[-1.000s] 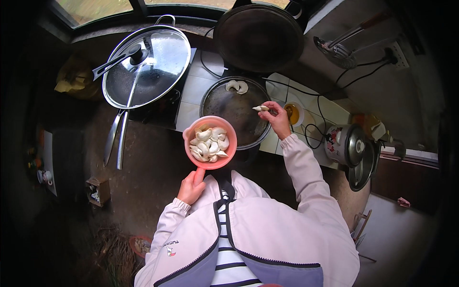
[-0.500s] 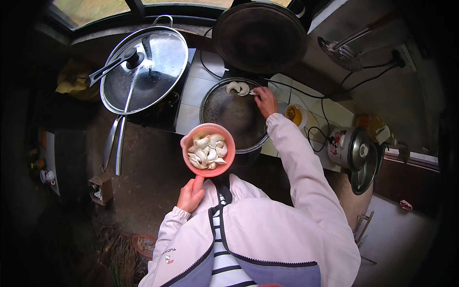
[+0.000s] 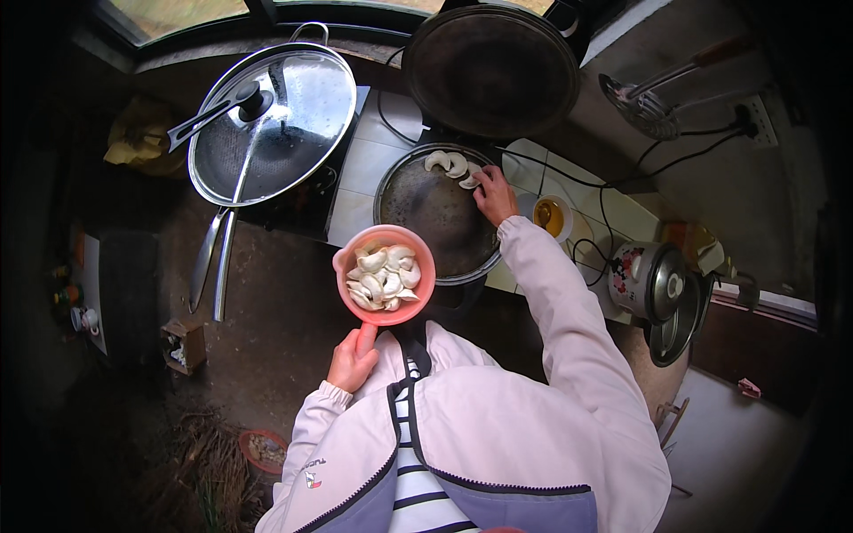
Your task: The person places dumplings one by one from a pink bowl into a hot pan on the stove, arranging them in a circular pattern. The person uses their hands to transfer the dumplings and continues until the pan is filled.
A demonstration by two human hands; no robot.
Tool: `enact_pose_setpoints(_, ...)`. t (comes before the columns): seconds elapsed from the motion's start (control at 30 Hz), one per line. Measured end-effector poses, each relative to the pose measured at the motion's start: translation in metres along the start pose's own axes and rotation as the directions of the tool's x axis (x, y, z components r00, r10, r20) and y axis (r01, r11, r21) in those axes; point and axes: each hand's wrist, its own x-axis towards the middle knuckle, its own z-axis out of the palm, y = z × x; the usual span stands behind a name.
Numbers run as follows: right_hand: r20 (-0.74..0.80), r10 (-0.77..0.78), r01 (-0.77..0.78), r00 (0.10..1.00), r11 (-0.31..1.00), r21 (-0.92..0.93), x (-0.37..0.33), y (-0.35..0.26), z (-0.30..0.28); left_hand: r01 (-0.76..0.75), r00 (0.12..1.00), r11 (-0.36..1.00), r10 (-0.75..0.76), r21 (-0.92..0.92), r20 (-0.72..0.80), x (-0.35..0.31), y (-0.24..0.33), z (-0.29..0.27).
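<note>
My left hand is closed around the handle of a pink plastic scoop, held level in front of my body. White raw dumplings are heaped inside it. Beyond the scoop lies a round dark electric griddle, its lid raised behind it. Three crescent dumplings sit along its far right rim, two of them beside each other. My right hand reaches over the griddle's right edge, its fingertips pinching the rightmost dumpling, which they partly cover.
At the left stands a large wok with a glass lid. Right of the griddle are a white cup of yellow liquid, a rice cooker and black cords. A skimmer hangs on the right wall.
My right hand has brought its dumpling down beside the two on the griddle, moving slightly toward me and to the right. My left hand keeps the scoop in nearly the same place.
</note>
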Motion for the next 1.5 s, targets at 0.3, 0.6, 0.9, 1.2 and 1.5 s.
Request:
enact_pose_setpoints(0.3, -0.010, 0.030, -0.030, 1.000, 1.000, -0.003, 0.004, 0.005, 0.009, -0.117, 0.993, 0.993, 0.117, 0.021, 0.006, 0.004, -0.017, 0.002)
enact_pose_setpoints(0.6, -0.023, 0.052, -0.053, 0.998, 0.996, -0.066, 0.014, 0.005, 0.014, -0.139, 0.990, 0.989, 0.139, 0.059, -0.009, 0.002, -0.020, 0.004)
enact_pose_setpoints(0.9, -0.009, 0.046, -0.047, 0.999, 0.993, -0.107, 0.021, 0.003, 0.014, -0.144, 0.989, 0.989, 0.145, 0.031, -0.011, -0.001, -0.018, 0.005)
enact_pose_setpoints(1.2, -0.132, 0.101, -0.076, 0.986, 0.981, 0.180, 0.016, -0.040, -0.016, -0.059, 0.998, 0.996, 0.059, 0.070, 0.015, 0.001, -0.014, 0.004)
enact_pose_setpoints(1.5, 0.243, -0.320, 0.166, 0.916, 0.853, 0.495, -0.057, -0.185, -0.065, -0.253, 0.967, 0.961, 0.253, 0.114, 0.011, 0.013, -0.007, 0.001)
